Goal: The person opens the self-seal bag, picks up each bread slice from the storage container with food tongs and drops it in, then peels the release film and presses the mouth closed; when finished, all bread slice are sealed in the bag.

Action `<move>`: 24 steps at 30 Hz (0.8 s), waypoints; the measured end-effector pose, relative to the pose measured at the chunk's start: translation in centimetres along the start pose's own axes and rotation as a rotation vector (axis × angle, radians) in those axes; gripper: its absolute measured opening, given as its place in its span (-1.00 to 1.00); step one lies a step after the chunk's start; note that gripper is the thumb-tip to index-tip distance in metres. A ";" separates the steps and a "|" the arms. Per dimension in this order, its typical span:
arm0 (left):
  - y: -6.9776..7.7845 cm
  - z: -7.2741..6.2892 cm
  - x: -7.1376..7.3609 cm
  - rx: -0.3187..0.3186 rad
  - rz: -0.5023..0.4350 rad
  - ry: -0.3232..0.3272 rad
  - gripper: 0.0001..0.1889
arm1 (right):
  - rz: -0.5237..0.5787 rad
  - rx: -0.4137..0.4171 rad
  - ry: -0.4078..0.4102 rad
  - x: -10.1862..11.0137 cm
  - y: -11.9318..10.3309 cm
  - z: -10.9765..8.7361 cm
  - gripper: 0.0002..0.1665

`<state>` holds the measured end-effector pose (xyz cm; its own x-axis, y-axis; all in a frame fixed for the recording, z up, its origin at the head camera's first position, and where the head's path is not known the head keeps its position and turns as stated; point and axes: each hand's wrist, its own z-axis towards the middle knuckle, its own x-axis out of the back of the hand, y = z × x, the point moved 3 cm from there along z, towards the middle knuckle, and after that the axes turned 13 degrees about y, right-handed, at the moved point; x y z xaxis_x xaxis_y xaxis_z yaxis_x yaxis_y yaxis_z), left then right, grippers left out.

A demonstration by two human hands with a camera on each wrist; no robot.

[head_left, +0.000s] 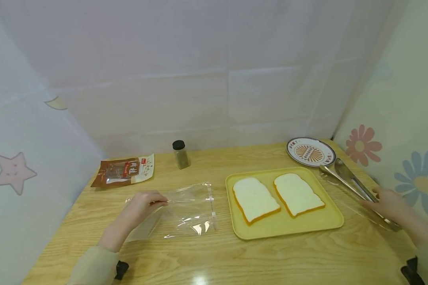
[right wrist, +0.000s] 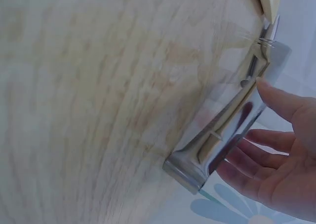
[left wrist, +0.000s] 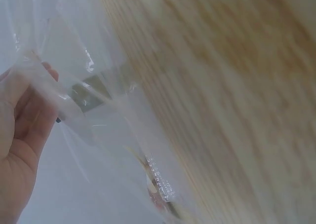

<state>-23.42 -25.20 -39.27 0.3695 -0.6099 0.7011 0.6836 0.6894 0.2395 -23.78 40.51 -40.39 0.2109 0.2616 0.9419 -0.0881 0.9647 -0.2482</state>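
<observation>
In the head view my left hand (head_left: 146,206) pinches the near-left part of a clear plastic zip bag (head_left: 196,209) lying on the table. The left wrist view looks through the wrinkled bag (left wrist: 89,130), with the thumb and fingers at its film. At the right edge of the table my right hand (head_left: 388,204) is at a pair of metal tongs (head_left: 356,186). In the right wrist view its thumb touches one side of the tongs (right wrist: 232,130) and the fingers bend behind the other. Clear film shows around the tongs.
A yellow tray (head_left: 285,231) with two bread slices (head_left: 255,200) stands between the hands. Behind it, a patterned plate (head_left: 311,152) lies near the back right. A dark-capped jar (head_left: 181,155) and a brown packet (head_left: 123,171) are at the back left. Fabric walls enclose the table.
</observation>
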 end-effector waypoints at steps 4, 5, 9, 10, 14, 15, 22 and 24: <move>0.0 0.1 0.0 -0.004 0.005 0.000 -0.87 | 0.006 0.008 0.029 -0.6 0.5 0.8 -0.21; 0.0 0.1 0.0 -0.008 0.005 0.001 -0.87 | 0.006 0.015 0.034 -0.8 0.6 1.0 -0.22; -0.1 0.0 0.0 -0.013 0.013 0.006 -0.88 | 0.017 0.022 0.029 -1.5 0.8 1.6 -0.30; -0.2 0.0 0.0 -0.011 0.015 0.005 -0.88 | 0.027 0.021 0.025 -1.7 0.7 1.7 -0.33; -0.3 -0.2 0.0 -0.003 0.019 -0.001 -0.88 | 0.075 0.020 0.020 -2.1 0.2 2.1 -0.47; -0.3 -0.2 0.0 -0.004 0.017 -0.002 -0.88 | 0.084 0.022 0.019 -2.1 0.1 2.1 -0.49; -0.2 -0.2 0.0 -0.005 -0.003 -0.004 -0.89 | 0.101 0.025 -0.018 -1.8 -0.9 1.5 -0.54; -0.2 -0.2 0.0 -0.003 0.003 -0.005 -0.89 | 0.108 0.024 -0.021 -1.7 -1.2 1.2 -0.51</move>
<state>-23.46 -25.40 -39.47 0.3680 -0.6059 0.7053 0.6846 0.6899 0.2354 -25.23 38.89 -41.40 0.1782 0.3632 0.9145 -0.1324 0.9298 -0.3435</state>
